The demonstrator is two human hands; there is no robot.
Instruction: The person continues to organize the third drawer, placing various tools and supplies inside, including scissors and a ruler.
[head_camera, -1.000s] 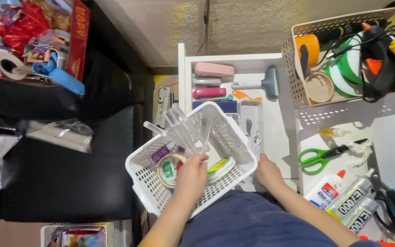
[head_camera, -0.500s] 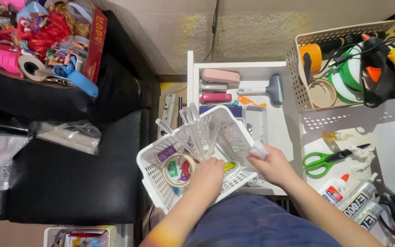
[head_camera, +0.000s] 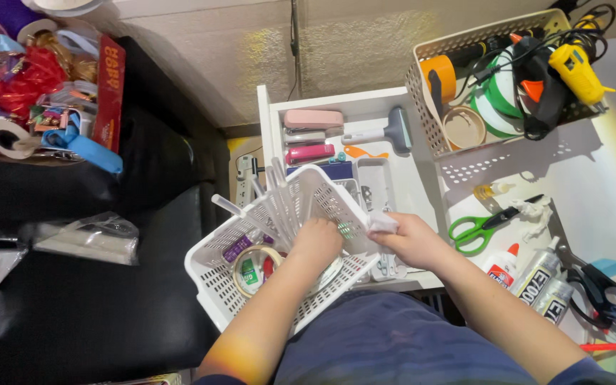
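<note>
Left hand (head_camera: 316,241) hides the basket's (head_camera: 212,278) contents.

A beige carpeted floor (head_camera: 237,50) fills the top of the view. A black seat (head_camera: 73,314) stands at left, a white counter (head_camera: 593,178) at right, with an open white drawer (head_camera: 336,100) between them, warm light overall
</note>
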